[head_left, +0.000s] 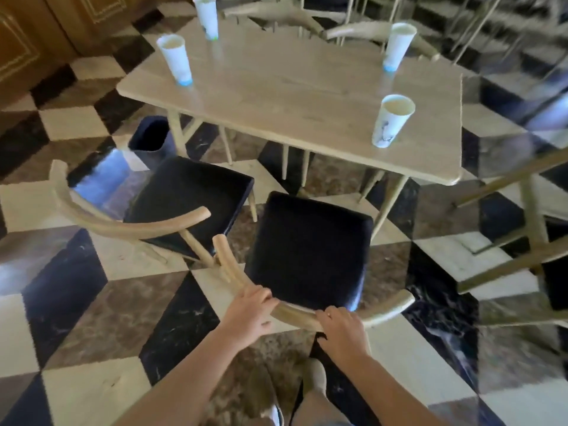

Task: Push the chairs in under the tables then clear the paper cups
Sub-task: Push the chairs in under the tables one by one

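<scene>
A wooden chair with a black seat [310,250] stands in front of me, its seat clear of the light wooden table [292,93]. My left hand [249,312] and my right hand [342,329] both grip its curved backrest rail. A second chair [187,195] stands to its left, also out from the table. Several white paper cups stand on the tabletop: one near right [392,121], one far right [398,46], one at the left edge [175,59], one at the far left [207,15].
A dark waste bin [152,139] sits on the checkered floor by the table's left legs. More chairs [362,32] stand at the table's far side. Another table's legs [531,216] rise at the right. Wooden panelling fills the upper left.
</scene>
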